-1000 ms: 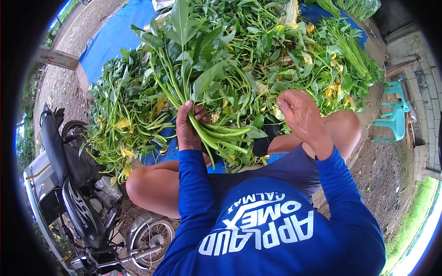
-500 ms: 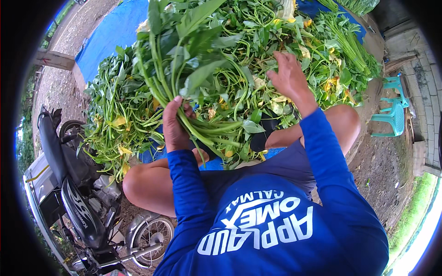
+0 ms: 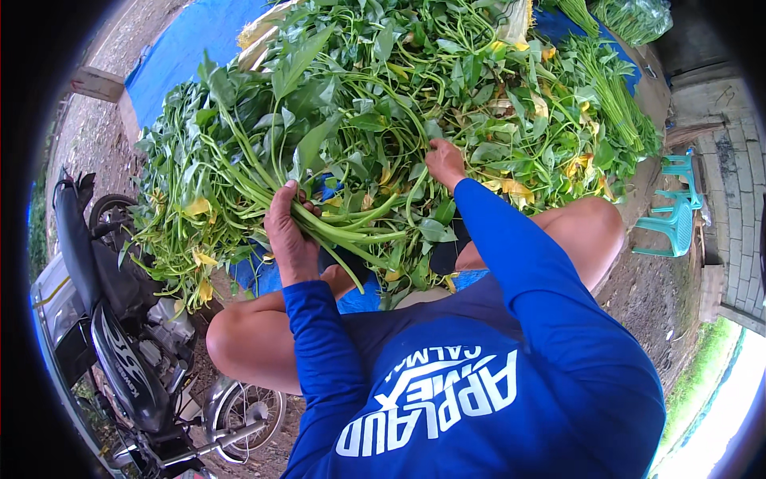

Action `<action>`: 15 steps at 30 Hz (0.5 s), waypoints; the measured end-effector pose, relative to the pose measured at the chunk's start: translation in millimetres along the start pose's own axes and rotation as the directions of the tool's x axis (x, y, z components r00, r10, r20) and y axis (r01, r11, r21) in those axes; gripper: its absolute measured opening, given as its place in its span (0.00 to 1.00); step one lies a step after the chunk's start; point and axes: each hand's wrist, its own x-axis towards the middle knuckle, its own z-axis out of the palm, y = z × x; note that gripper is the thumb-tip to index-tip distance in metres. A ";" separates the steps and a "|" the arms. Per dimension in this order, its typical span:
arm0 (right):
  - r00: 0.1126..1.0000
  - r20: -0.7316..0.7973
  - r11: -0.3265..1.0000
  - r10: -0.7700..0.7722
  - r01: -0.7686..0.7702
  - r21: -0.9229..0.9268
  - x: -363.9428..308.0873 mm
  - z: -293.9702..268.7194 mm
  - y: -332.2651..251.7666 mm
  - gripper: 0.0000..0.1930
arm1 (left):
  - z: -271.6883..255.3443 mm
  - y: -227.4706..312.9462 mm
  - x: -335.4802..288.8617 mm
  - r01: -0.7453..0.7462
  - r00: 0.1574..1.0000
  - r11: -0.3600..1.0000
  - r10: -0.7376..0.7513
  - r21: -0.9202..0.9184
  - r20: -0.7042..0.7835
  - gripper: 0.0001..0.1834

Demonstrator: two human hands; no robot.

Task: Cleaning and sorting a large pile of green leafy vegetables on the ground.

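My left hand (image 3: 291,231) is wrapped around a bunch of water spinach (image 3: 351,230). Its cut stem ends point right, toward my lap, and its leafy tops lean up and left over the pile. To the right, my right hand (image 3: 447,164) has its fingers pinched together at a thin green stem in the heap; the fingertips are partly hidden. The loose heap of water spinach (image 3: 375,104) spreads in front of my crossed legs, with yellowed leaves (image 3: 515,191) mixed into it.
A blue tarp (image 3: 179,56) lies under the heap. Neatly aligned bundles of greens (image 3: 610,96) rest at the far right, near a clear plastic bag (image 3: 634,20). A motorcycle (image 3: 128,343) stands at my left. Small turquoise plastic chairs (image 3: 674,227) are on the right.
The bunch in my left hand has come down from a raised position onto the pile. My right hand has moved left and nearer, from spread fingers to a pinch on a stem.
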 end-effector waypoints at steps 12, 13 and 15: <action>0.987 0.137 0.994 0.081 -0.091 0.068 16.6 -14.6 -26.3 0.22 | 10.5 -8.8 11.8 0.003 0.998 1.000 -0.001 0.028 -0.064 0.10; 0.988 0.148 0.995 0.042 -0.055 0.084 15.0 -24.2 -31.6 0.23 | 9.7 -8.3 11.2 -0.011 0.997 0.998 0.015 0.055 -0.072 0.10; 0.963 0.268 0.986 -0.021 -0.024 0.164 7.8 -54.1 -70.2 0.23 | -5.1 -2.5 10.5 -0.046 0.993 0.997 0.053 0.068 -0.107 0.10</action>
